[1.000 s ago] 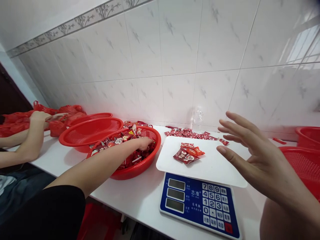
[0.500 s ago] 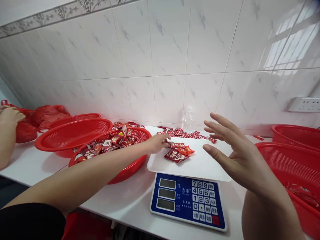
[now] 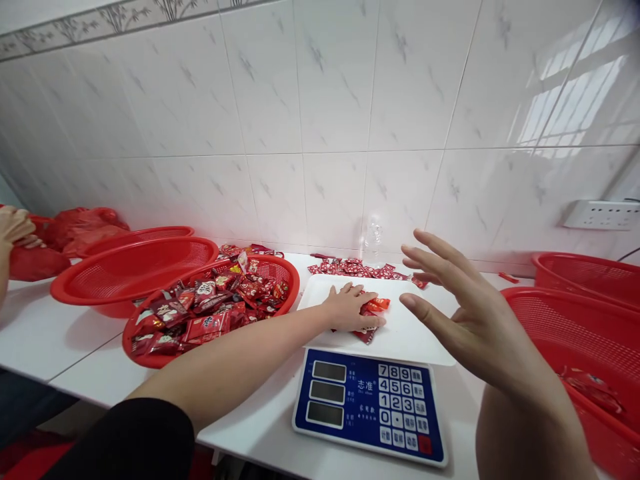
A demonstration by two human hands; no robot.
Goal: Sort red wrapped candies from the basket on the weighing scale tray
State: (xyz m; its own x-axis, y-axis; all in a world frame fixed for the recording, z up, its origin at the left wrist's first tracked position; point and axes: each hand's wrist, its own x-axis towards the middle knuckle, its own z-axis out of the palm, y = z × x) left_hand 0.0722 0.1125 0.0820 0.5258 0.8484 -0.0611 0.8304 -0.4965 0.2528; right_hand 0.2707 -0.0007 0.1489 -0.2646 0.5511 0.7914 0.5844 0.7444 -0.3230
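Pressing palm-down, the left hand [image 3: 350, 308] lay flat over the red candy packets [image 3: 375, 307] on the white scale tray [image 3: 415, 337], fingers spread, gripping nothing that showed. The right hand [image 3: 470, 320] hovered open and empty beside the tray. Weighing looked underway; next probably needed that palm lifted clear for a reading.
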